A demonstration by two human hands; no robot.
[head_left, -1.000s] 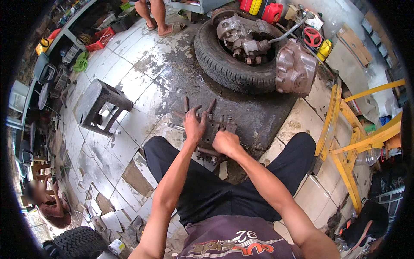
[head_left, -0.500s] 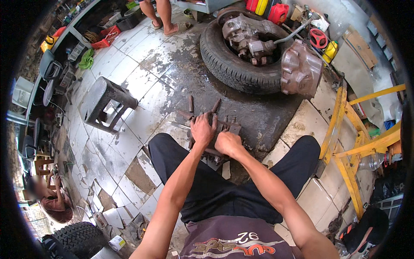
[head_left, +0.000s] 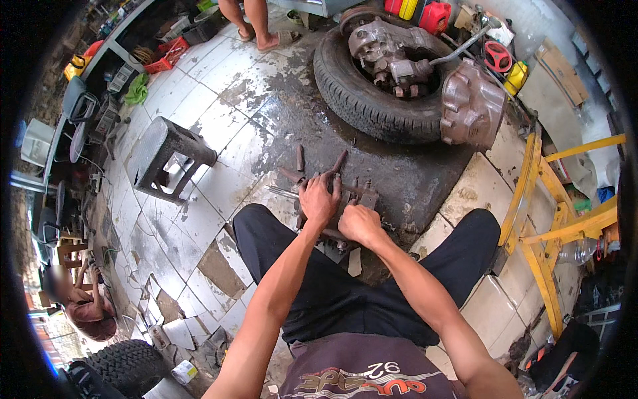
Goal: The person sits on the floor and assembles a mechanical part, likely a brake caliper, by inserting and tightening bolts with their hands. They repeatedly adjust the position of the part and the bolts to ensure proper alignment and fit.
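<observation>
A person in a dark printed shirt (head_left: 359, 356) and black trousers (head_left: 332, 312) sits with knees spread, both hands on a grimy metal part (head_left: 367, 197) low over the floor between the legs. The left hand (head_left: 320, 201) lies across the part's top, fingers forward; whether it grips is unclear. The right hand (head_left: 359, 223), just beside it, is curled into a fist at the part's near side, and anything inside it is hidden. Thin rods (head_left: 282, 191) lie at the part's left, and two dark pegs, one upright in the view (head_left: 300, 157) and one slanting (head_left: 339, 161), show beyond it. At lower left are a knobby tire (head_left: 126, 366) and a pale can (head_left: 184, 372). A black stool (head_left: 159, 139) stands on cracked white tiles (head_left: 219, 120) to the left, while a yellow frame (head_left: 520, 189) rises at right. Farther left, another person (head_left: 88, 309) sits low, arms bent. Ahead, a large tire (head_left: 372, 116) lies flat with a gear unit (head_left: 382, 36) in its middle and a brown housing (head_left: 472, 103) at its right edge. Beyond are a green cloth (head_left: 137, 90), a red crate (head_left: 167, 56), a bystander's sandaled feet (head_left: 282, 38) and a red jerrycan (head_left: 435, 16).
</observation>
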